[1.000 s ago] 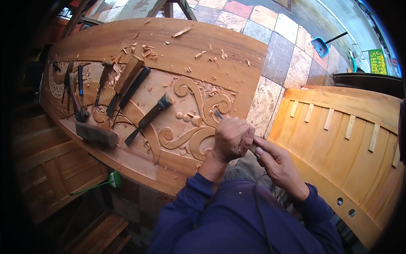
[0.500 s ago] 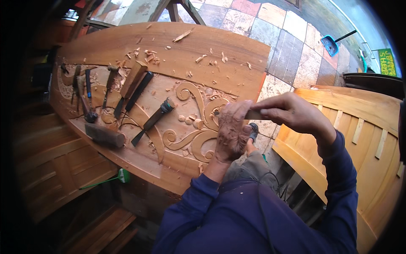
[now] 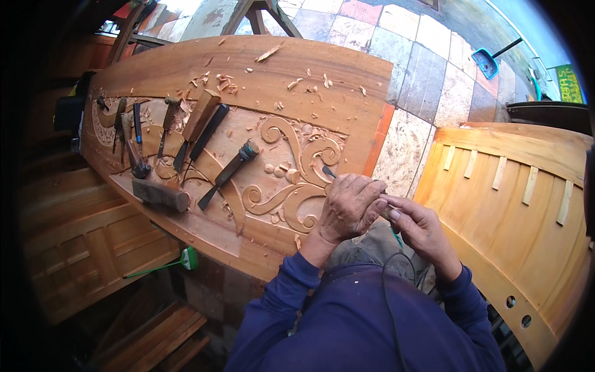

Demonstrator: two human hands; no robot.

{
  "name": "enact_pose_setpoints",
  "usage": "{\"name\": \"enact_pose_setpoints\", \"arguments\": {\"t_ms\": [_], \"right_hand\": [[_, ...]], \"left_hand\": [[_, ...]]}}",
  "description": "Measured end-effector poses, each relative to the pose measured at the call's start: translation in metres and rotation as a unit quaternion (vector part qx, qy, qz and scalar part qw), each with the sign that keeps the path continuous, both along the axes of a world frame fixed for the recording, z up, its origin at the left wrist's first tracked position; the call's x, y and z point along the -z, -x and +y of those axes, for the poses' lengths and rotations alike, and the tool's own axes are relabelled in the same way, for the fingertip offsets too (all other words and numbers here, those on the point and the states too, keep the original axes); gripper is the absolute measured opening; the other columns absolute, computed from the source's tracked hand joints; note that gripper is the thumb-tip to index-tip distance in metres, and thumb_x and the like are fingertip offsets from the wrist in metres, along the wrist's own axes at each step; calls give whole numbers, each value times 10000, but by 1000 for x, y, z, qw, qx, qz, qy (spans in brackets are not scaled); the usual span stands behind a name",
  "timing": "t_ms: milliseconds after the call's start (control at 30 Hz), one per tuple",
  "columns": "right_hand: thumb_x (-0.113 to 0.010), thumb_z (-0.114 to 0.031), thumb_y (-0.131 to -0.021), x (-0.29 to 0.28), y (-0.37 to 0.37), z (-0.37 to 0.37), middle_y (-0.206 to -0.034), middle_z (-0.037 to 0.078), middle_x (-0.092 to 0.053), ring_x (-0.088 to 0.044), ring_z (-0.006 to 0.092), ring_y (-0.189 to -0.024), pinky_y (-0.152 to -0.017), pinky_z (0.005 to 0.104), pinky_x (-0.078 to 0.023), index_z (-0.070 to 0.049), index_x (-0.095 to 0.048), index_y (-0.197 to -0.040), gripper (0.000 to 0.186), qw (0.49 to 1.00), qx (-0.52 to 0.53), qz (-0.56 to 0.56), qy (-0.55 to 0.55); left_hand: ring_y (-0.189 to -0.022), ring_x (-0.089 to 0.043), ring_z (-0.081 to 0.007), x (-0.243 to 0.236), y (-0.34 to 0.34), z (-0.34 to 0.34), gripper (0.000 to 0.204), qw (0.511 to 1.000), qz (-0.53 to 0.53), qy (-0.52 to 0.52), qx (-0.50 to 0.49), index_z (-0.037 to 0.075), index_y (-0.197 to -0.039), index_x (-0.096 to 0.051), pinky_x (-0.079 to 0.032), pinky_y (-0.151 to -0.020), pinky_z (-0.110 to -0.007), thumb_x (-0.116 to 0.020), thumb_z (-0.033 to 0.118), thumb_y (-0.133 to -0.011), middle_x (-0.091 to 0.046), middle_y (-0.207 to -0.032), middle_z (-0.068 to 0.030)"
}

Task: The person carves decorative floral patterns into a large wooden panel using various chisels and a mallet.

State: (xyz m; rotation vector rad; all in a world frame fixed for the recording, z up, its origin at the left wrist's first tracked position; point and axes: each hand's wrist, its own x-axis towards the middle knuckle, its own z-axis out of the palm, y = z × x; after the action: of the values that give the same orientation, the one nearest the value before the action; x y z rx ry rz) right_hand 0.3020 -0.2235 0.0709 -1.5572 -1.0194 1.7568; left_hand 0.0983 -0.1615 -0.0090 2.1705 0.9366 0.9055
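Nearest, below the hands, is the wearer's dark blue top (image 3: 353, 316) with a black cord (image 3: 389, 297) across it. The right hand (image 3: 423, 230) has its thumb and fingers closed on the rear of a slim tool; half a second ago it was arched higher, over the tool's end, and it has since dropped. The left hand (image 3: 350, 208) is curled round the tool's middle, as before. The tool, probably a chisel (image 3: 329, 172) since the fingers hide most of it, points its dark blade toward a scroll (image 3: 322, 150) on the carved wooden panel (image 3: 310, 65); whether it touches the wood, I cannot tell.

Farther along the panel lie a chisel with a wrapped handle (image 3: 232, 168), a mallet (image 3: 160, 194) and more hand tools among pale shavings, unmoved. A slatted wooden panel (image 3: 489, 204) stands to the right. Beyond, on the tiled floor (image 3: 427, 87), is a blue dustpan (image 3: 485, 63). Farthest off, a green sign (image 3: 569, 84) bears yellow lettering, cut off by the dark rim.
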Motion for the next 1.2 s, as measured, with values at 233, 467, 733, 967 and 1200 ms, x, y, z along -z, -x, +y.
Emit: {"name": "enact_pose_setpoints", "arguments": {"t_ms": [233, 467, 733, 967, 1200], "right_hand": [[-730, -319, -1041, 8, 21, -10, -1366, 153, -610, -628, 241, -1223, -1069, 407, -493, -11, -561, -1380, 489, 956, 121, 181, -199], [-494, -399, -1147, 0, 54, 52, -1020, 57, -534, -553, 186, -941, -948, 380, -486, -80, -487, -1435, 431, 848, 324, 321, -271], [-413, -786, -1036, -11, 76, 117, -726, 41, -479, -456, 155, -590, -574, 311, -446, -71, -564, -1179, 745, 842, 312, 307, -314], [-319, -984, -890, 13, 113, 139, -599, 31, -420, -405, 166, -519, -491, 339, -367, -34, -579, -1047, 998, 841, 230, 343, -350], [-333, -997, -872, 22, 132, 136, -611, 41, -435, -393, 160, -504, -465, 349, -344, -21, -560, -1036, 1015, 875, 212, 225, -372]], "left_hand": [[-898, -621, -281, -10, -12, -21, 436, 971, -78, -109, -197, 88, -1213, -658, -474, -821, -437, -546, 493, -1098, -641, -1027, -103], [-1220, -641, -383, -12, 38, -37, 484, 967, -40, 0, -251, 3, -1412, -596, -513, -1041, -478, -752, 203, -999, -655, -1326, -192], [-1522, -398, -450, -13, 75, -17, 493, 944, 185, -4, -274, 45, -1476, -595, -365, -1229, -540, -654, 269, -1041, -533, -1527, -239], [-1367, -561, -424, -2, 96, -21, 297, 960, 4, 25, -278, 63, -1268, -722, -420, -1181, -522, -639, 230, -1037, -665, -1359, -176], [-1233, -640, -370, -3, 97, -15, 245, 933, -95, 67, -342, -9, -1252, -683, -484, -1100, -478, -541, 101, -1084, -701, -1238, -178]]}}
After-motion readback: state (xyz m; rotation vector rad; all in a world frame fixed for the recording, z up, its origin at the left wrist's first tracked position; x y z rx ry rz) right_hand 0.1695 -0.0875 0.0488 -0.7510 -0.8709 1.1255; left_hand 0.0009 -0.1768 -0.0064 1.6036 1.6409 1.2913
